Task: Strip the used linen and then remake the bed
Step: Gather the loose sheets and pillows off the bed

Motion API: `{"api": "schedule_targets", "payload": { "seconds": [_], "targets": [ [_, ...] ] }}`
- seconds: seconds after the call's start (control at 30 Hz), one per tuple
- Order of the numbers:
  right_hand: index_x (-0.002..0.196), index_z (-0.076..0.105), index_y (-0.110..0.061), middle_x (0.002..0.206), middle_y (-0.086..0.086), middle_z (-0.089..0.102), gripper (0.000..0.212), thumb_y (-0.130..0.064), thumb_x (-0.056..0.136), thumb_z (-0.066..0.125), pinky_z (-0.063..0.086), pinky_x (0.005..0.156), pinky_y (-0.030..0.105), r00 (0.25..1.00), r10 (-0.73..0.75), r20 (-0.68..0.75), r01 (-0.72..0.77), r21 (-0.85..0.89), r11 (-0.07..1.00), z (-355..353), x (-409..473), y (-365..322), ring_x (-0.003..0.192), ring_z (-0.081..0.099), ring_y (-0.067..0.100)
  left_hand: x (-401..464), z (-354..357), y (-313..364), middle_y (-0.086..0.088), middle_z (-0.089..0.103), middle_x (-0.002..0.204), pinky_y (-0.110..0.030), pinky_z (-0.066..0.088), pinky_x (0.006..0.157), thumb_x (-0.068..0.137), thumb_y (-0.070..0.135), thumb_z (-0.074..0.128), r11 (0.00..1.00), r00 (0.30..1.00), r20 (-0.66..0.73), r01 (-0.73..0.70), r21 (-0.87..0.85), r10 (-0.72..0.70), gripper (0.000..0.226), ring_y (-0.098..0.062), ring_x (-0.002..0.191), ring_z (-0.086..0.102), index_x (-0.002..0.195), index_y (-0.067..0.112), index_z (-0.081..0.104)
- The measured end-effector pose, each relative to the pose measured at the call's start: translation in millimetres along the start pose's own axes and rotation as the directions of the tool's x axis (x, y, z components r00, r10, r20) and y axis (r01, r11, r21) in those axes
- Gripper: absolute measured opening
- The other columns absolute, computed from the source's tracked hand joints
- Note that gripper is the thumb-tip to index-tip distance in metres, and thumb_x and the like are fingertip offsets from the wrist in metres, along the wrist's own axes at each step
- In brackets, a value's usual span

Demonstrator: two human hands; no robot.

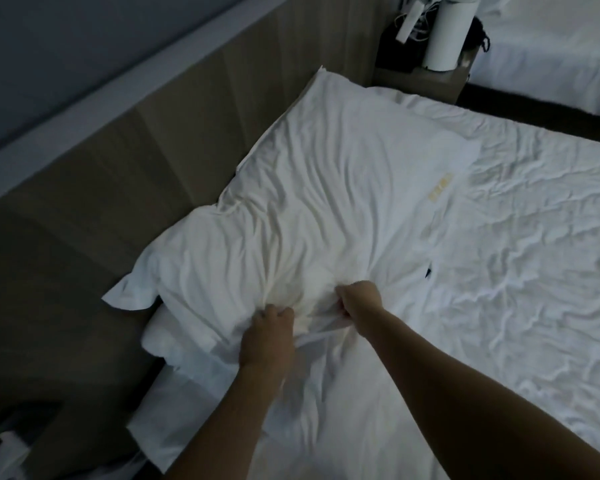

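Observation:
A white pillow in a creased pillowcase (pixel 309 209) lies at the head of the bed, against the wooden headboard (pixel 174 147). Small gold lettering (pixel 440 187) marks its right side. My left hand (pixel 270 336) and my right hand (pixel 359 299) are both fisted into the pillowcase fabric at its near edge, a short gap between them. A second white pillow (pixel 174 336) pokes out underneath at the left. A wrinkled white sheet (pixel 520 271) covers the mattress to the right.
A bedside table (pixel 420 77) stands past the pillow, carrying a white cylinder (pixel 445 32), cables and dark items. Another white bed (pixel 548 53) is at the top right. A small dark object (pixel 428 271) lies on the sheet near the pillow.

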State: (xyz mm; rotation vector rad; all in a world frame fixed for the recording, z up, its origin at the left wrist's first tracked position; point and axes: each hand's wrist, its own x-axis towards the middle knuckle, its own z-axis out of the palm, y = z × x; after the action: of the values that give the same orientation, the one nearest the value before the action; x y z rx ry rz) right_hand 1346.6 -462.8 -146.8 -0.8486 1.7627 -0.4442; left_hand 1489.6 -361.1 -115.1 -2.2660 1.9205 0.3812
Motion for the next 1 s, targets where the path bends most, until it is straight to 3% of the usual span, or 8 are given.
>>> {"api": "schedule_targets", "payload": {
  "seconds": [0.27,0.33,0.4,0.47,0.57,0.7,0.87,1.0],
  "targets": [
    [0.065,0.049,-0.01,0.064,0.01,0.047,0.018,-0.018,0.081,0.051,0.037,0.057,0.034,0.951,-0.248,-0.184,0.266,0.079,0.961,-62.2,-42.1,3.7,0.06,0.046,0.022,-35.1,-57.2,36.2,-0.01,0.063,0.119,-0.029,0.046,0.091,0.088,0.01,0.044,0.945,0.98,0.178,-0.026,-0.326,0.089,0.038,-0.029,0.113,0.06,0.119,0.018,0.065],
    [0.07,0.048,-0.008,0.068,0.007,0.052,0.021,-0.017,0.088,0.048,0.04,0.059,0.032,0.945,-0.282,-0.167,0.271,-0.089,0.959,-74.0,-45.0,22.8,0.066,0.051,0.024,-39.4,-47.0,50.6,-0.008,0.06,0.125,-0.03,0.043,0.095,0.09,0.017,0.045,0.957,0.954,0.252,-0.091,-0.275,0.163,0.036,-0.028,0.117,0.057,0.122,0.019,0.061],
    [0.098,0.059,-0.007,0.096,0.011,0.063,0.022,-0.026,0.094,0.049,0.048,0.076,0.035,0.956,-0.28,-0.091,0.236,-0.331,0.914,-76.2,-39.8,50.3,0.091,0.061,0.03,-44.6,-31.0,58.7,-0.004,0.063,0.114,-0.032,0.044,0.087,0.084,0.025,0.046,0.96,0.97,0.104,-0.194,-0.202,0.218,0.027,-0.028,0.109,0.06,0.105,0.021,0.063],
    [0.139,0.041,-0.012,0.136,0.012,0.05,0.049,-0.04,0.099,0.043,0.041,0.1,0.041,0.971,-0.237,0.005,0.219,-0.405,0.888,-72.9,-34.9,73.5,0.123,0.05,0.032,-40.9,-8.2,57.2,-0.001,0.061,0.115,-0.039,0.041,0.092,0.078,0.036,0.046,0.954,0.969,-0.153,-0.223,-0.202,0.194,0.034,-0.027,0.112,0.057,0.105,0.024,0.062],
    [0.154,0.016,-0.013,0.158,0.011,0.024,0.058,-0.036,0.103,0.032,0.025,0.113,0.037,0.951,-0.247,0.186,0.308,-0.497,0.812,-70.9,-37.7,91.8,0.142,0.028,0.028,-34.4,27.3,39.1,-0.004,0.023,0.159,-0.066,0.003,0.112,0.083,0.072,0.035,0.988,0.981,-0.123,-0.153,-0.034,0.148,0.079,-0.028,0.149,0.017,0.151,0.031,0.031],
    [0.154,0.014,-0.011,0.159,0.008,0.022,0.065,-0.033,0.101,0.045,0.026,0.116,0.035,0.946,-0.174,0.272,0.31,-0.619,0.722,-94.7,-71.1,109.8,0.144,0.027,0.024,-33.7,27.4,42.3,0.001,-0.04,0.153,-0.076,-0.016,0.099,0.063,0.097,0.025,0.991,0.977,0.198,-0.096,0.09,0.077,0.12,-0.024,0.14,-0.038,0.146,0.031,-0.031],
    [0.154,0.012,-0.014,0.16,0.003,0.02,0.069,-0.032,0.098,0.049,0.024,0.115,0.031,0.94,-0.303,0.158,0.328,-0.67,0.666,-153.5,-156.2,121.8,0.145,0.024,0.019,-83.2,-6.6,74.1,-0.007,-0.025,0.16,-0.072,0.0,0.108,0.079,0.073,0.05,0.984,0.945,0.322,-0.108,0.14,0.058,0.114,-0.034,0.146,-0.022,0.152,0.024,-0.021],
    [0.154,0.018,-0.015,0.158,0.001,0.025,0.066,-0.03,0.098,0.049,0.021,0.116,0.028,0.895,-0.438,0.091,0.361,-0.726,0.586,-223.2,-212.6,140.0,0.144,0.027,0.017,-134.5,-36.1,137.0,-0.003,0.023,0.16,-0.048,0.012,0.12,0.098,0.052,0.032,0.93,0.925,0.111,-0.367,0.001,0.364,0.064,-0.023,0.145,0.022,0.154,0.023,0.02]
  ]
}}
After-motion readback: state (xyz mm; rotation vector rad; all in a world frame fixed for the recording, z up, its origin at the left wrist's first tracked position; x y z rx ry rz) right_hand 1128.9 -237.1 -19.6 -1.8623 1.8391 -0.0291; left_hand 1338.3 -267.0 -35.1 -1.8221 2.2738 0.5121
